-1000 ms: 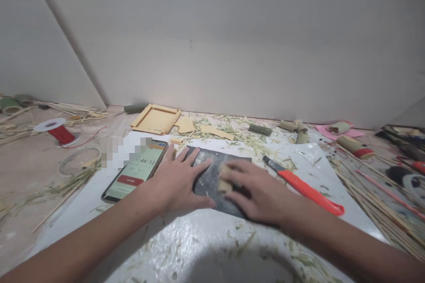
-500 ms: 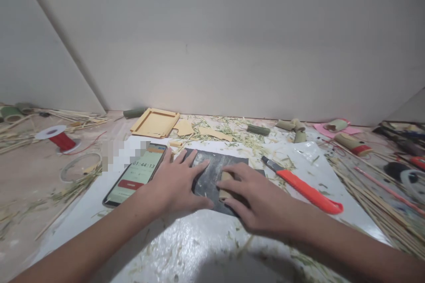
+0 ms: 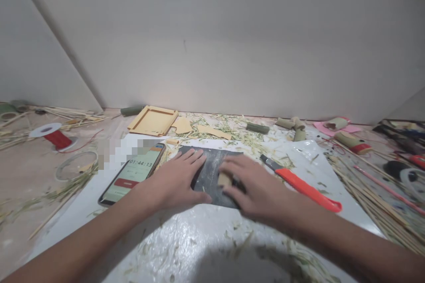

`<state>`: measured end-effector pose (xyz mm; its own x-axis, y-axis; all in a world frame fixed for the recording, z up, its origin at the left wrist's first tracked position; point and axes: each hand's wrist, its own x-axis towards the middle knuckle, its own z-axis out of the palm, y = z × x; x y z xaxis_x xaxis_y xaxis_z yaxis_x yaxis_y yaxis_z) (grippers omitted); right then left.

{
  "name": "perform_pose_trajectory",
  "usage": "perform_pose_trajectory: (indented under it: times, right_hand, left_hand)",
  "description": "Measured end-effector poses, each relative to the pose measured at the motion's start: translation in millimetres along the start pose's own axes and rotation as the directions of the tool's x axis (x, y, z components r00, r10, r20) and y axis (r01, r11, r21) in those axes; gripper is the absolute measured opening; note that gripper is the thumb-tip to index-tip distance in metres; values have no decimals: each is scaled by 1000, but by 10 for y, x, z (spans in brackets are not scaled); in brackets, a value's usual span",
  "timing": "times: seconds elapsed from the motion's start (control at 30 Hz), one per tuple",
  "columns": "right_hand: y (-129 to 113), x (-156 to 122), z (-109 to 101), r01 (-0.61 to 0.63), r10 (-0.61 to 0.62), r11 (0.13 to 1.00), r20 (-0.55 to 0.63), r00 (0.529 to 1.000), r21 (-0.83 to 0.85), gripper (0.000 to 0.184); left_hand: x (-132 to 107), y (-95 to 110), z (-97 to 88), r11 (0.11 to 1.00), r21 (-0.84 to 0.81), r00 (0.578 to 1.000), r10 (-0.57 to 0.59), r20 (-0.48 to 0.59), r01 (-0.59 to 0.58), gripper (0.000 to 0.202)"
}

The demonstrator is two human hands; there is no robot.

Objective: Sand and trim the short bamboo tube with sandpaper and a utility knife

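Note:
A dark sheet of sandpaper (image 3: 212,174) lies on the white work surface, with a pale dusty streak down its middle. My left hand (image 3: 181,179) rests flat on its left side, fingers spread. Over the right part of the sheet, my right hand (image 3: 247,181) is closed around a short pale bamboo piece (image 3: 225,180), which touches the sandpaper. The fingers hide much of the piece. Just left of my left hand lies a phone (image 3: 134,172) showing a timer. To the right of my right hand is a utility knife (image 3: 303,185) with an orange-red handle.
At the back stand a yellow card tray (image 3: 153,120) and card scraps (image 3: 214,131) among green shavings. A spool of red thread (image 3: 59,137) and a tape ring (image 3: 75,166) are on the left. Bamboo sticks (image 3: 375,203) and cut bamboo tubes (image 3: 352,143) lie on the right.
My right hand has shifted slightly with the bamboo piece on the sandpaper, and the piece looks turned. My left hand stays flat. The whole view has moved a little.

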<state>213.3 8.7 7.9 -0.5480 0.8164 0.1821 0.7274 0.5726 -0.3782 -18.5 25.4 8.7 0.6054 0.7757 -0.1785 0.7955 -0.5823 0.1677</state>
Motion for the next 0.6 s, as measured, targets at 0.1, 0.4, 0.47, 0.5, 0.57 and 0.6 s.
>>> perform_pose_trajectory:
  times: [0.1, 0.4, 0.47, 0.5, 0.57, 0.6]
  right_hand:
    - [-3, 29, 3, 7, -7, 1000, 2, 1000, 7, 9]
    - [-32, 18, 95, -12, 9, 1000, -101, 995, -25, 16]
    - [-52, 22, 92, -23, 21, 999, -103, 995, -24, 15]
    - [-63, 24, 86, 38, -37, 999, -54, 998, 6, 16]
    - [-69, 36, 69, 113, -114, 991, 11, 993, 74, 15]
    - [-63, 46, 60, 32, -31, 999, -16, 999, 43, 14]
  left_hand:
    - [-3, 0, 0, 1000, -4, 1000, 2, -11, -2, 89]
    - [-12, 9, 9, 1000, -24, 1000, -21, -23, 20, 84]
    - [-9, 11, 4, 999, -24, 1000, -26, -14, 26, 85]
    - [-8, 12, 1, 999, -26, 1000, -28, -8, 27, 85]
    - [-8, 13, -7, 999, -30, 1000, -30, -2, 30, 86]
    - [-9, 13, -11, 999, -31, 1000, -29, -1, 29, 86]
